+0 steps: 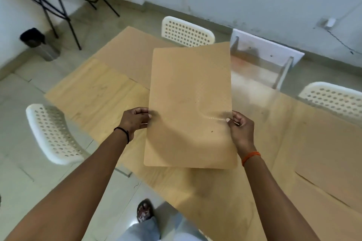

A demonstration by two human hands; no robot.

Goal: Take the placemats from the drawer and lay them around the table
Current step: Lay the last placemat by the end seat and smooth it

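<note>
Tan placemat [191, 103] hangs above the wooden worktop [94, 92], pinched at its side edges by both hands: left hand [135, 121], right hand [242, 129]. Beyond the hands another placemat [129, 55] lies flat; a third [331, 150] lies right. White perforated chairs [52, 133] surround them.

We hold one tan placemat [191, 103] above the wooden table [94, 92], left hand [135, 120] and right hand [240, 127] pinching its side edges; another placemat [129, 58] lies flat beyond.
</note>
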